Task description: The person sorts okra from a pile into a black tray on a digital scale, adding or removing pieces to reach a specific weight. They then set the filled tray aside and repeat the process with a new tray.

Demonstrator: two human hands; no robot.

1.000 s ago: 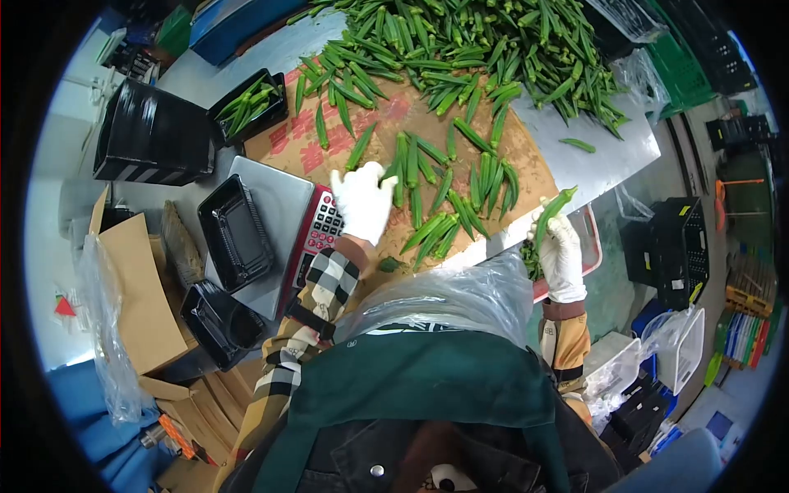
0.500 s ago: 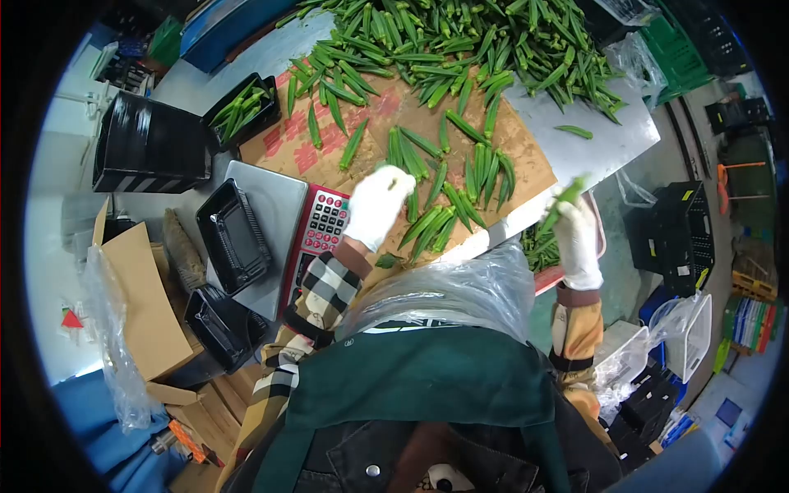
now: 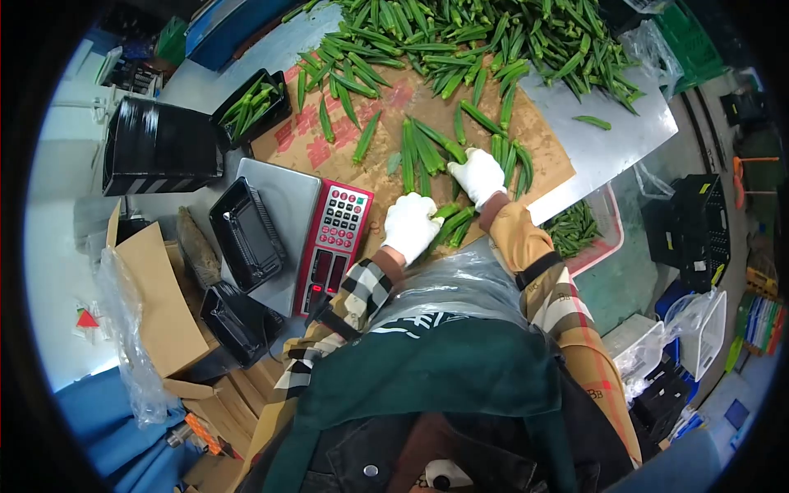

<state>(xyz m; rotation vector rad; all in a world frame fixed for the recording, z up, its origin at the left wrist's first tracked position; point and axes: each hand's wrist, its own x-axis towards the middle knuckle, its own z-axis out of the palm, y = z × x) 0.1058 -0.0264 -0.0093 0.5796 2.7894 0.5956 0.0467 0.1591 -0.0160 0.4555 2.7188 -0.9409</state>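
Both my hands wear white gloves and work over loose okra on a flattened cardboard sheet [image 3: 370,177]. My right hand [image 3: 478,177] is closed at the stem end of an okra pod [image 3: 440,138] that slants away to the upper left. Lower and to the left, my left hand [image 3: 412,226] has its fingers curled round the end of an okra [image 3: 446,211] near the cardboard's front edge. More pods [image 3: 460,232] lie beside it, partly covered by the hand. A short row of okra [image 3: 519,164] rests just right of my right hand.
A large okra heap [image 3: 542,41] covers the table's far side. To the left are a red-framed scale [image 3: 339,238] bearing a black tray [image 3: 246,234], another tray holding okra [image 3: 251,107], and an open carton [image 3: 160,296]. A crate of okra [image 3: 571,230] stands at lower right.
My right hand has come left from above the crate, where it held an okra, onto the cardboard. My left hand has moved slightly right and nearer to me.
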